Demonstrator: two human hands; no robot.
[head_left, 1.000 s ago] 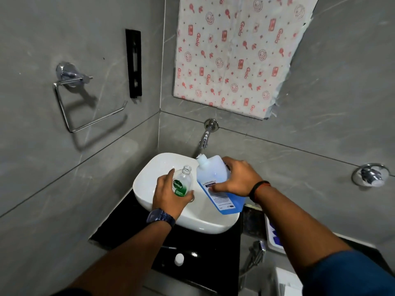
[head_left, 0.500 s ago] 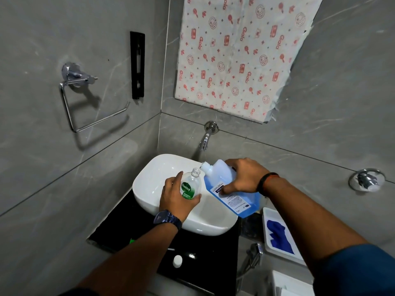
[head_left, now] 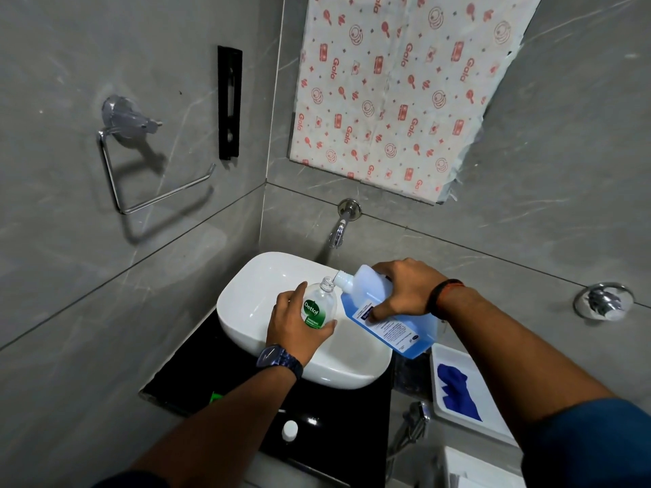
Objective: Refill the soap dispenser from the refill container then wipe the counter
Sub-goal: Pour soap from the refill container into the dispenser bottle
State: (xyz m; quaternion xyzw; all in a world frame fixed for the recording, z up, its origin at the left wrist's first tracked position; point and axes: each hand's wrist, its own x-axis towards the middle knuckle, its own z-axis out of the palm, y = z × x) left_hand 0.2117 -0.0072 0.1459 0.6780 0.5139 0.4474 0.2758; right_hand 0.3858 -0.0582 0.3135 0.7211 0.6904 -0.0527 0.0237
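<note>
Left hand has its fingers wrapped around the clear soap dispenser, held upright over the white sink. Right hand grips the blue refill container, tipped so its spout touches the dispenser's open neck. A white cap sits near the bench's front edge.

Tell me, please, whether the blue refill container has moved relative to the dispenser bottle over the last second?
Yes. The refill container has tipped further over the white basin, and its spout has closed in on the mouth of the Dettol dispenser bottle, where before it stood apart and more upright.
</note>
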